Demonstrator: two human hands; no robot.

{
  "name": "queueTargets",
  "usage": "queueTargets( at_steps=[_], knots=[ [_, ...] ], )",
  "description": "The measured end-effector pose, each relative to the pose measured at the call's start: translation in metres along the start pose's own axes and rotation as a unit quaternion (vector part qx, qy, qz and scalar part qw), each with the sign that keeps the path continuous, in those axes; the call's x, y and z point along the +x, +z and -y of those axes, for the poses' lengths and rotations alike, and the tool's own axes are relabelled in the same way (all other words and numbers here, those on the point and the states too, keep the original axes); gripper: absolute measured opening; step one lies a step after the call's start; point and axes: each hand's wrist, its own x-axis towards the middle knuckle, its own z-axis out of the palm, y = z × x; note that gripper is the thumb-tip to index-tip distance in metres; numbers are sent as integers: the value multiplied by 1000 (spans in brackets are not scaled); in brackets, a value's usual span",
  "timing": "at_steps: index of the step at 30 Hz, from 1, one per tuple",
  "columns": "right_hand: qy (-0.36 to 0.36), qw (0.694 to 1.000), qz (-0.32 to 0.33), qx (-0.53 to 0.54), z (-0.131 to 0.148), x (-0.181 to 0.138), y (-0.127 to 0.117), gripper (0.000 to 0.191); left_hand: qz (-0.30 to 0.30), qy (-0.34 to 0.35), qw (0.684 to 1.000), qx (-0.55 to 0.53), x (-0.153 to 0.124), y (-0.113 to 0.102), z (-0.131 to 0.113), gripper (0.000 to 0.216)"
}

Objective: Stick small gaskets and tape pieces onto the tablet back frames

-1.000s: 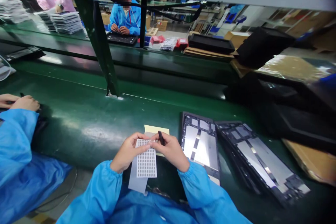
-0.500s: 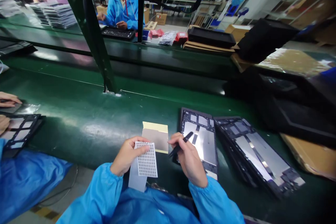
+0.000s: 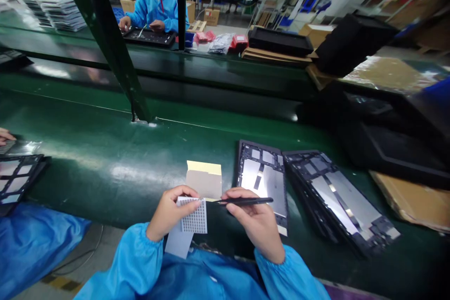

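Observation:
My left hand [image 3: 175, 212] pinches a white sheet of small grey stickers [image 3: 195, 220] by its upper edge. Below it hangs a plain pale sheet [image 3: 178, 243], partly covered by the sticker sheet. Black tweezers [image 3: 251, 201] lie level in my right hand [image 3: 255, 222], their tips pointing left toward the top of the sticker sheet. Whether the tips grip anything is too small to tell. Just beyond both hands, a grey-beige card with yellow edges [image 3: 204, 182] lies on the green bench. Right of it rests a tablet-like panel [image 3: 269, 173] with a silver back and black frame.
More framed panels [image 3: 339, 197] are stacked slantwise at the right, beside brown cardboard [image 3: 409, 199] and black trays [image 3: 404, 145]. A green post [image 3: 116, 65] rises from the bench [image 3: 87, 136]. A co-worker's hand [image 3: 6, 136] is at far left; another person in blue sits opposite.
My right hand has turned the tweezers from a downward slant to level and brought their tips to the sticker sheet. The sheet has tilted flatter. The whole view has shifted slightly.

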Motion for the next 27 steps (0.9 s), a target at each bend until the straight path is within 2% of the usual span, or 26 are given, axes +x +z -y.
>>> queueTargets(
  at_steps=[9,15,20,27],
  knots=[
    [-21,1000,20,9,0,1,2,12,42,162,984,63,-3,0,-9,10],
    [17,999,32,38,3,3,2,15,69,234,965,92,-1,1,-11,8],
    [47,997,48,50,8,7,1,16,79,251,960,94,0,0,-10,3],
    [104,992,49,60,4,9,1,26,88,221,966,99,-1,3,-12,9]
  ],
)
